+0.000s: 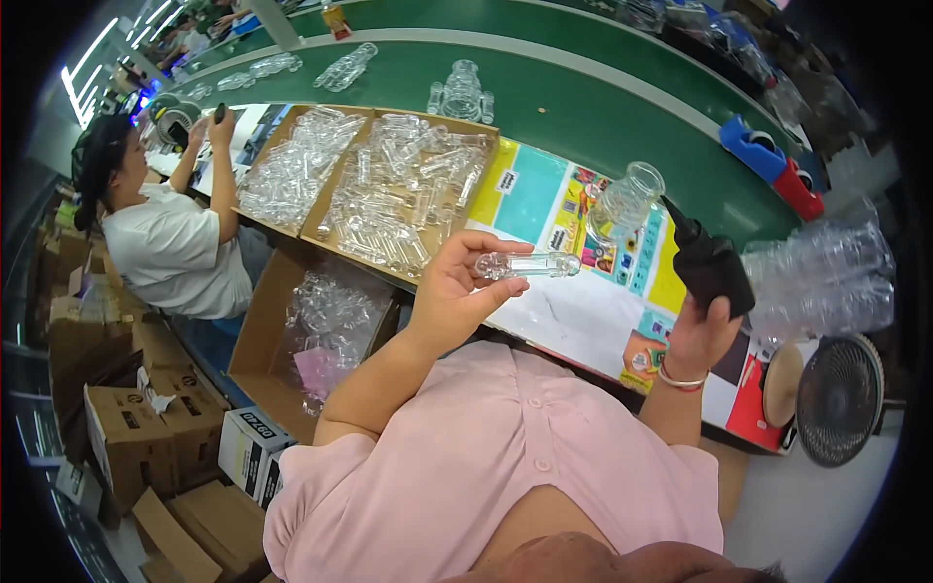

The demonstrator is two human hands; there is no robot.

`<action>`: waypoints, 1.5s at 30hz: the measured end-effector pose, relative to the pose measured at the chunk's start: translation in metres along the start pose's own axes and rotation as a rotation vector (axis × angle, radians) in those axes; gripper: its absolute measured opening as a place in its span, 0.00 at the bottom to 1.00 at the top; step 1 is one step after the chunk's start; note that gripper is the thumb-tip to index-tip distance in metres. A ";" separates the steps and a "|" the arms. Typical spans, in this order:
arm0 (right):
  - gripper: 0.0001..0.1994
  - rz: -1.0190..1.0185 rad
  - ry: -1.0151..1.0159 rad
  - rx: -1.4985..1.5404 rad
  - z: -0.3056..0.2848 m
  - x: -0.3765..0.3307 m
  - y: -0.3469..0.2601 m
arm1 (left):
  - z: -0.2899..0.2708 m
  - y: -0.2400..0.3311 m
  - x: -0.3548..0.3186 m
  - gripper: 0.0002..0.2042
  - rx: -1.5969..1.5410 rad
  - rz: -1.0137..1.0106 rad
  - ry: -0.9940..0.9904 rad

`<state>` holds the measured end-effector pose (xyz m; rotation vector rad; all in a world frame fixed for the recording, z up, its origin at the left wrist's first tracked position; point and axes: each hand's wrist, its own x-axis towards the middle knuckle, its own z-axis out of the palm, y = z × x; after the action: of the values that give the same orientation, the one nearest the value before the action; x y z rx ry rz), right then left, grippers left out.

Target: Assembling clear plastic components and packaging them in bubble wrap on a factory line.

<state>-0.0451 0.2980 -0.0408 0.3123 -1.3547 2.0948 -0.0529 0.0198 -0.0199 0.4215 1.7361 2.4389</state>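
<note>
My left hand (457, 287) holds a clear plastic tube-shaped part (530, 263) by one end, lying level over the work surface. My right hand (702, 335) grips a black handheld tool (709, 264) with a narrow nozzle pointing up and left toward a clear plastic jar-like piece (627, 199) that stands on a colourful printed sheet (544, 199). The part's free end is a short way left of the tool's tip. A bracelet is on my right wrist.
Two cardboard trays (384, 189) full of clear parts lie left of my hands. A green conveyor (583, 107) carries more clear pieces. A person in a white shirt (170, 248) works at the left. A small fan (839, 396), bagged clear pieces (826, 277) and cardboard boxes (136, 428) surround me.
</note>
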 end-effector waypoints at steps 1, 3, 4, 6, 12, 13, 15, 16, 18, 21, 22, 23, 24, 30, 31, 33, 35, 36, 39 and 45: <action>0.25 0.023 0.057 0.157 0.004 0.000 0.000 | 0.000 -0.001 -0.004 0.16 0.014 0.031 -0.016; 0.20 0.174 0.130 0.511 0.027 0.006 -0.010 | 0.004 -0.005 -0.014 0.16 0.012 0.057 -0.035; 0.18 0.260 0.040 0.657 0.028 0.008 -0.013 | 0.007 -0.006 -0.017 0.16 0.009 0.071 -0.042; 0.17 0.402 0.225 0.776 0.042 0.014 -0.012 | 0.012 -0.009 -0.019 0.16 -0.002 0.092 -0.059; 0.13 0.620 0.374 0.529 0.086 0.002 0.008 | 0.014 -0.020 -0.018 0.17 0.037 0.175 0.018; 0.13 0.621 0.325 0.610 0.078 0.002 0.016 | 0.013 -0.022 -0.015 0.17 0.072 0.215 0.036; 0.12 0.596 0.326 0.565 0.083 0.000 0.017 | 0.012 -0.023 -0.014 0.17 0.112 0.249 0.062; 0.12 0.570 0.324 0.519 0.085 -0.001 0.018 | 0.011 -0.023 -0.014 0.16 0.133 0.255 0.062; 0.13 0.531 0.295 0.527 0.081 -0.003 0.023 | 0.011 -0.022 -0.013 0.16 0.154 0.258 0.069; 0.14 0.449 0.249 0.456 0.078 -0.006 0.026 | 0.011 -0.021 -0.011 0.17 0.343 0.337 0.036; 0.14 0.437 0.240 0.447 0.077 -0.006 0.027 | 0.011 -0.023 -0.010 0.17 0.315 0.348 0.037; 0.14 0.424 0.231 0.439 0.077 -0.007 0.028 | 0.012 -0.025 -0.009 0.17 0.288 0.359 0.038; 0.14 0.431 0.234 0.439 0.077 -0.007 0.028 | 0.011 -0.025 -0.008 0.17 0.289 0.353 0.041; 0.16 0.343 0.169 0.366 0.075 -0.009 0.025 | 0.013 -0.028 -0.006 0.18 0.270 0.342 0.055; 0.17 0.317 0.121 0.324 0.074 -0.007 0.023 | 0.014 -0.029 -0.005 0.18 0.250 0.352 0.065; 0.21 0.294 0.037 0.240 0.069 -0.006 0.019 | 0.013 -0.029 -0.004 0.18 0.227 0.344 0.079; 0.22 0.273 0.010 0.234 0.072 -0.002 0.013 | 0.010 -0.028 -0.002 0.19 0.300 0.406 0.065; 0.23 0.238 -0.025 0.230 0.073 0.001 0.009 | 0.010 -0.029 -0.004 0.19 0.300 0.394 0.069; 0.25 0.216 -0.029 0.132 0.075 0.000 0.000 | 0.009 -0.033 -0.008 0.19 0.297 0.401 0.076; 0.27 0.067 -0.115 -0.194 0.081 -0.005 -0.015 | 0.010 -0.034 -0.008 0.20 0.221 0.452 0.035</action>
<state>-0.0421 0.2282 0.0041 0.3135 -1.6441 2.0051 -0.0446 0.0380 -0.0507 0.8890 2.1316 2.5480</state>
